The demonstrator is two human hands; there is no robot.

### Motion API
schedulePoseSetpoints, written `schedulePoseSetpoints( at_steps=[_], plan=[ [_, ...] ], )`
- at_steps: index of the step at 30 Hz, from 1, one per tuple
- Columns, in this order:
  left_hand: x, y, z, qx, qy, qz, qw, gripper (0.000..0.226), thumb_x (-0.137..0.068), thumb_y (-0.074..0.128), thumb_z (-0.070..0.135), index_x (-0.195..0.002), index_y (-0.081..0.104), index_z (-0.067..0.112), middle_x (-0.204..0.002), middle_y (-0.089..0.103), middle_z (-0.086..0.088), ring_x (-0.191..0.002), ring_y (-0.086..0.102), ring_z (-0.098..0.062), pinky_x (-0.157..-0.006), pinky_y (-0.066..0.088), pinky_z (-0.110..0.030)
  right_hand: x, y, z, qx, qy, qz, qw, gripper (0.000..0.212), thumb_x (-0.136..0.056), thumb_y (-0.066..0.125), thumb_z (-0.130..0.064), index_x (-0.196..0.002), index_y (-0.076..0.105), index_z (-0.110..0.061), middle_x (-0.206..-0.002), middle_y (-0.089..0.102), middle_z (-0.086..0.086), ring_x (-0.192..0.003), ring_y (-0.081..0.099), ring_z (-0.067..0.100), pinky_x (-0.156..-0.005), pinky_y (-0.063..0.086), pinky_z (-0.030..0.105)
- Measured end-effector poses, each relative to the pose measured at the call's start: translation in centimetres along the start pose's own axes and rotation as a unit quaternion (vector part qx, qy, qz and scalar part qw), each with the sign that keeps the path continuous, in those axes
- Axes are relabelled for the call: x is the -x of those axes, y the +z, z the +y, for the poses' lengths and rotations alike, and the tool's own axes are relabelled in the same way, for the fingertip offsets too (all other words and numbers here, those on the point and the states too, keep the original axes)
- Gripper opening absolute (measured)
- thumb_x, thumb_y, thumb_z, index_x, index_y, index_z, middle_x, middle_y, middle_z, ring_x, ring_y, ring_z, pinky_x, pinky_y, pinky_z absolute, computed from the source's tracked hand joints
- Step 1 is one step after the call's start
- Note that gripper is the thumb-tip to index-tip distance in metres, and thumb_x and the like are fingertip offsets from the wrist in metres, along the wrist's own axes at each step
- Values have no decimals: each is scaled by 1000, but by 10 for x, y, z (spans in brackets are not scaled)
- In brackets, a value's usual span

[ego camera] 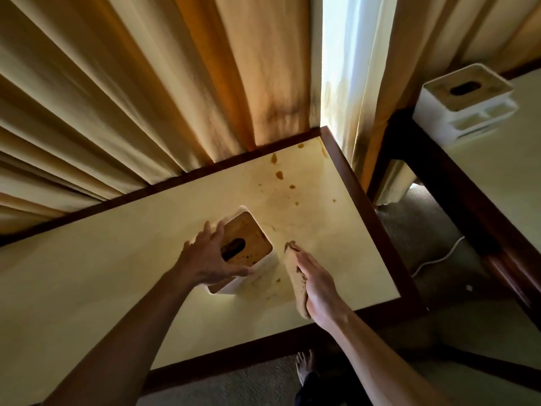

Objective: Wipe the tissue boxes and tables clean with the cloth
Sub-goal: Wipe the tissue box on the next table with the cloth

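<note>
Cloth (pixel 296 281) under right hand (pixel 317 284)

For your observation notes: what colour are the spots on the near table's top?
Brown spots dot the pale cream table; the head view shows them.

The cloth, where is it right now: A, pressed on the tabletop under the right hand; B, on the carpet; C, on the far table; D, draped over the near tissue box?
A: the right hand lies flat on the cloth on the table.
</note>
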State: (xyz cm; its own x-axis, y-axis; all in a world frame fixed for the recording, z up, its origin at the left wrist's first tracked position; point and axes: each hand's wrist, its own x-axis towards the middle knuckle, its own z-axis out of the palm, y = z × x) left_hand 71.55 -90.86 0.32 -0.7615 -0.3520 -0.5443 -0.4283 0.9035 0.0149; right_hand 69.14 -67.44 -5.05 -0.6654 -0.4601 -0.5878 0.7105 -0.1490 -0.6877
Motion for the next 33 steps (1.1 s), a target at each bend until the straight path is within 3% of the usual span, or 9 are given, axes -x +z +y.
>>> schedulePoseSetpoints(
  at_steps=[6, 14, 17, 22, 24, 27, 28, 30, 33],
  plan=[
    [7, 5, 20, 73, -118, 24, 990, 150, -46, 49, 100, -157, -16, 22, -160, 31, -13, -140, 41, -38, -111, 36, -54, 4, 11, -15, 24, -33, 1, 999, 42, -103, 43, -33, -144, 43, -26, -145, 48, -2, -133, 44, 18, -116, 32, 43],
    [10, 9, 70, 145, -219, 58, 963, 139, -68, 51, 92, -154, -23, 13, -152, 42, -15, -135, 43, -40, -108, 37, -49, 0, 12, -24, 58, -58, -5, 997, 45, -104, 41, -33, -149, 37, -25, -146, 43, -11, -132, 40, 6, -114, 31, 29],
    [7, 7, 82, 152, -239, 59, 957, 138, -69, 49, 92, -153, -25, 10, -147, 46, -17, -133, 45, -41, -105, 39, -47, -5, 13, -23, 92, -81, 2, 992, 46, -105, 39, -33, -150, 34, -25, -153, 36, -10, -138, 35, 5, -119, 26, 33],
    [-1, 5, 71, 101, -196, 4, 975, 128, -73, 28, 95, -150, -32, 12, -147, 50, -14, -129, 52, -39, -110, 37, -51, -6, 14, -17, 175, -93, 1, 980, 46, -106, 34, -36, -151, 32, -25, -152, 37, -11, -132, 35, -1, -112, 26, 21],
    [-1, -4, 58, 114, -148, -9, 982, 132, -68, 36, 93, -149, -35, 18, -157, 35, -15, -140, 40, -39, -113, 33, -57, -5, 12, -13, 191, -97, 4, 977, 45, -106, 34, -35, -150, 34, -24, -151, 41, -2, -130, 41, 3, -110, 30, 22],
    [3, -22, 40, 102, -10, -8, 995, 149, -51, 65, 82, -148, -36, 30, -167, -14, -4, -154, -4, -28, -118, 23, -60, -3, 14, -4, 182, -85, 23, 979, 39, -106, 35, -32, -142, 44, -20, -135, 51, 25, -126, 45, 40, -109, 37, 51],
    [1, -25, 36, 73, 41, -24, 996, 153, -48, 71, 79, -148, -35, 32, -165, -23, 2, -152, -16, -23, -120, 18, -59, -5, 13, -1, 181, -80, 24, 980, 39, -106, 35, -33, -142, 44, -21, -132, 55, 22, -128, 44, 41, -110, 37, 49],
    [-3, -30, 32, -12, 117, -62, 991, 159, -45, 77, 77, -147, -37, 32, -159, -35, 9, -145, -32, -16, -122, 10, -57, -4, 15, 2, 186, -77, 15, 979, 43, -106, 33, -33, -148, 36, -24, -133, 48, -4, -138, 37, 16, -110, 28, 27],
    [-16, -28, 31, -120, 143, -97, 978, 165, -47, 79, 79, -143, -43, 23, -153, -47, 5, -142, -38, -18, -122, 1, -57, -6, 25, 3, 181, -58, -11, 982, 46, -107, 31, -28, -151, 29, -19, -143, 40, -4, -127, 34, 2, -105, 26, 19]
  ],
)
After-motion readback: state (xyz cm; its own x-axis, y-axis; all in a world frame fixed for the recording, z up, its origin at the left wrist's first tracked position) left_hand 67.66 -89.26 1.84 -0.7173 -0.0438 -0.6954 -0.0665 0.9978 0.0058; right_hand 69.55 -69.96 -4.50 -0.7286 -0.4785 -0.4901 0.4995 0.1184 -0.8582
